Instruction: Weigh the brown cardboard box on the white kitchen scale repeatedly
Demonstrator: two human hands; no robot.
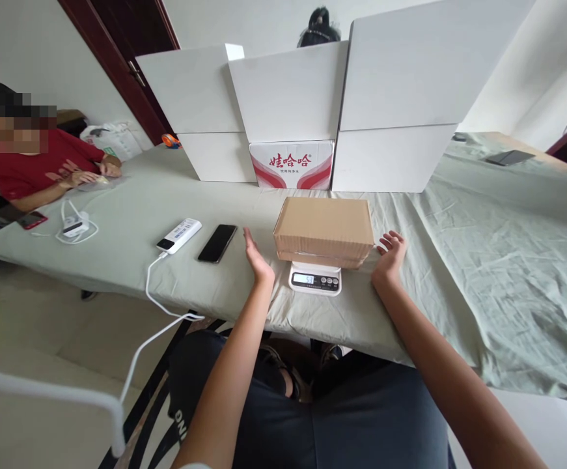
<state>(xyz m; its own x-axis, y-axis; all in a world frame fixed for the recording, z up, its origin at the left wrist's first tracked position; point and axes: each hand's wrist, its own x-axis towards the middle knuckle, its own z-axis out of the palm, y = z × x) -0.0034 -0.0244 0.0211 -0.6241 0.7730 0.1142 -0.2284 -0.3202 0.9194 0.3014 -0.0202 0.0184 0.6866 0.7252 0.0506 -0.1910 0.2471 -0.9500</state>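
A brown cardboard box (323,225) rests on a small white digital scale (315,286), whose lit display reads about 53. To the left of the box, my left hand (258,260) is held upright with its fingers stretched out, apart from the cardboard. On the other side, my right hand (390,255) is just beyond the box's right face, its fingers loosely curled and spread, holding nothing. The scale's buttons show at the front; most of its platform is hidden under the box.
A black phone (217,243) and a white power bank (179,236) with a cable lie to the left. White panels (288,98) and a red-and-white carton (291,165) stand behind the box. A person in a red shirt (43,159) sits at the far left. A dark tablet (510,157) lies at right.
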